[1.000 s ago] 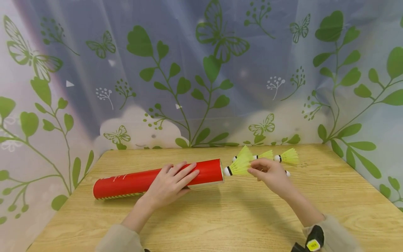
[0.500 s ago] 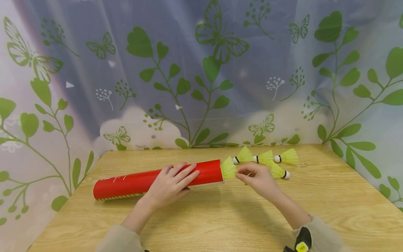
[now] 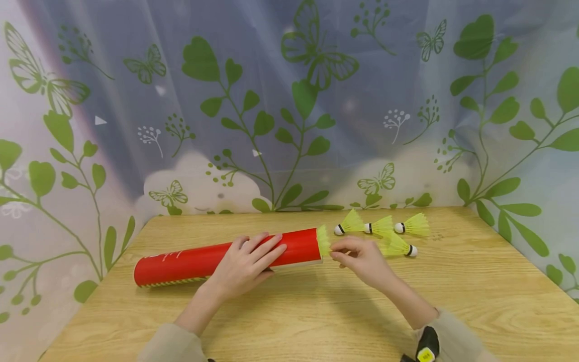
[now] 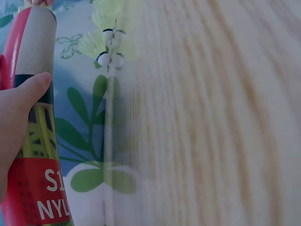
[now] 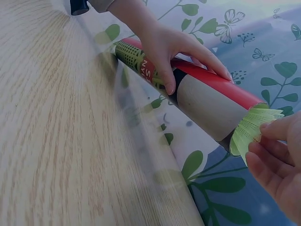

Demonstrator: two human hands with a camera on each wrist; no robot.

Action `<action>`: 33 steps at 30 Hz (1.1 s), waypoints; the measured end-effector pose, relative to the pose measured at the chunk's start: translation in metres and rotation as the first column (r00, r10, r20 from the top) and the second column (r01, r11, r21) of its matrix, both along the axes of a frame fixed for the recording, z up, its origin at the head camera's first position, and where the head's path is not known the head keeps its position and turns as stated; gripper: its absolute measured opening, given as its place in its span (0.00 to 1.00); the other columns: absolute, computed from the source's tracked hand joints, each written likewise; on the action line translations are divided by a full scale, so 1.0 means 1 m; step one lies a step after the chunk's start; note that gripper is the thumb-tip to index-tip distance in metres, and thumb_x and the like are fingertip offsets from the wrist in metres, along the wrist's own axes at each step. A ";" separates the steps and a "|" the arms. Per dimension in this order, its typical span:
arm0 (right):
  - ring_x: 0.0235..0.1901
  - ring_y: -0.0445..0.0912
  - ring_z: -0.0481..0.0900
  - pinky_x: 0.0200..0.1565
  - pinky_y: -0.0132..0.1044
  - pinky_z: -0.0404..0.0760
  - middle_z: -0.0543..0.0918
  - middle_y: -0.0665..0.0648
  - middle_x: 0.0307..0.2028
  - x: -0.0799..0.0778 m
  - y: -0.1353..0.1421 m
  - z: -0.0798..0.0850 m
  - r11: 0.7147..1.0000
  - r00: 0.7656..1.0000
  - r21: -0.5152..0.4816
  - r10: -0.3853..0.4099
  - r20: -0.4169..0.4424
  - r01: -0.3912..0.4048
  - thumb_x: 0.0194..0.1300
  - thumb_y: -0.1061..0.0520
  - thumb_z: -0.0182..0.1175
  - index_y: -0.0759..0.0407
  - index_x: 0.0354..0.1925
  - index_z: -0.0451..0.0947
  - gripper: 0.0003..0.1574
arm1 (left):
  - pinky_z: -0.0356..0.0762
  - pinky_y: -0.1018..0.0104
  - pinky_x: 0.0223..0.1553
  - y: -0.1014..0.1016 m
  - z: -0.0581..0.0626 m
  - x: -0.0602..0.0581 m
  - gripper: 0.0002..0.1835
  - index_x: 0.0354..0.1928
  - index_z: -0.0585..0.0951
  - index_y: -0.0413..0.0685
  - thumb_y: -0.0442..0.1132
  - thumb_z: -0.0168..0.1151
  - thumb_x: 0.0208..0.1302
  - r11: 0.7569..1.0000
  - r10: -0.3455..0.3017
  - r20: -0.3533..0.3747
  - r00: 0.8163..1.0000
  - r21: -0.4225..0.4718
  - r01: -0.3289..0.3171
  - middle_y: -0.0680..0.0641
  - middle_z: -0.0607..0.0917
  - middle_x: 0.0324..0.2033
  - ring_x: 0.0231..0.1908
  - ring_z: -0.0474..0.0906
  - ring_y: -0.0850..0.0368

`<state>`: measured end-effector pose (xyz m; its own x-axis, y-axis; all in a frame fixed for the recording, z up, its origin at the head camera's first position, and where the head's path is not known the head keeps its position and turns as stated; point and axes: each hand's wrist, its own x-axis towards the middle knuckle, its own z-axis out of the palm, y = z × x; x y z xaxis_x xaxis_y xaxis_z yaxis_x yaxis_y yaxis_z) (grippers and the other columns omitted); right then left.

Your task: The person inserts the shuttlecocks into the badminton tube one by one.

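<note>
Tabletop (image 3: pixel 307 317), tube (image 3: pixel 199 260) crosswise, mouth (image 3: pixel 318 246) rightward

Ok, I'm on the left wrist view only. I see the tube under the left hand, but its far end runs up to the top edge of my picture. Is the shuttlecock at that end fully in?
Observer: No. In the right wrist view, the skirt of the shuttlecock sticks out of the mouth of the tube.

Operator: And what has hold of it?

Observer: The right hand; its fingertips pinch the rim of the skirt.

Operator: My picture blurs whatever lies beyond the tube. How many are still loose?

Observer: The head view shows four loose shuttlecocks on the table, three in a row at the back and one nearer.
</note>
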<state>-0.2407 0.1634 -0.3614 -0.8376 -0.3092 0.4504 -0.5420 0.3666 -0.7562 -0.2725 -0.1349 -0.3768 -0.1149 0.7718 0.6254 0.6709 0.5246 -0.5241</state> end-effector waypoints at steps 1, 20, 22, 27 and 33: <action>0.25 0.40 0.79 0.29 0.38 0.81 0.83 0.59 0.33 0.000 -0.001 0.000 1.000 1.000 -0.004 -0.005 0.003 0.005 0.59 0.65 0.62 0.64 0.38 0.82 0.06 | 0.76 0.52 0.41 0.000 0.000 0.000 0.45 0.63 0.72 0.49 0.51 0.78 0.38 1.000 0.001 0.001 1.000 0.001 -0.001 0.47 0.75 0.60 0.53 0.75 0.48; 0.28 0.37 0.77 0.30 0.30 0.78 0.84 0.55 0.31 -0.001 -0.014 -0.002 0.982 0.977 -0.064 -0.185 -0.104 0.179 0.56 0.66 0.65 0.61 0.33 0.84 0.04 | 0.75 0.51 0.42 0.000 0.003 0.002 0.44 0.63 0.72 0.50 0.50 0.78 0.39 1.000 0.007 0.002 1.000 0.003 -0.007 0.47 0.74 0.60 0.54 0.74 0.48; 0.28 0.38 0.78 0.31 0.30 0.78 0.85 0.56 0.31 -0.001 -0.017 -0.003 0.979 0.975 -0.082 -0.196 -0.101 0.189 0.55 0.66 0.65 0.62 0.32 0.84 0.04 | 0.75 0.51 0.42 0.000 0.002 0.002 0.44 0.63 0.72 0.50 0.50 0.78 0.39 1.000 0.005 0.006 1.000 0.003 -0.005 0.47 0.74 0.60 0.54 0.75 0.47; 0.31 0.43 0.81 0.33 0.30 0.79 0.86 0.58 0.32 0.001 -0.026 -0.004 0.971 0.974 -0.129 -0.214 -0.077 0.203 0.53 0.67 0.66 0.64 0.31 0.85 0.04 | 0.76 0.51 0.42 0.000 0.002 0.001 0.44 0.63 0.72 0.49 0.50 0.78 0.39 1.000 0.004 0.000 1.000 0.009 -0.004 0.47 0.74 0.60 0.53 0.75 0.47; 0.37 0.49 0.81 0.35 0.29 0.79 0.86 0.59 0.34 0.003 -0.034 -0.005 0.960 0.972 -0.155 -0.234 0.002 0.231 0.53 0.67 0.67 0.64 0.32 0.86 0.05 | 0.76 0.51 0.41 -0.002 0.002 0.001 0.44 0.62 0.73 0.49 0.50 0.78 0.37 1.000 0.001 -0.001 1.000 0.028 -0.001 0.47 0.75 0.60 0.52 0.76 0.47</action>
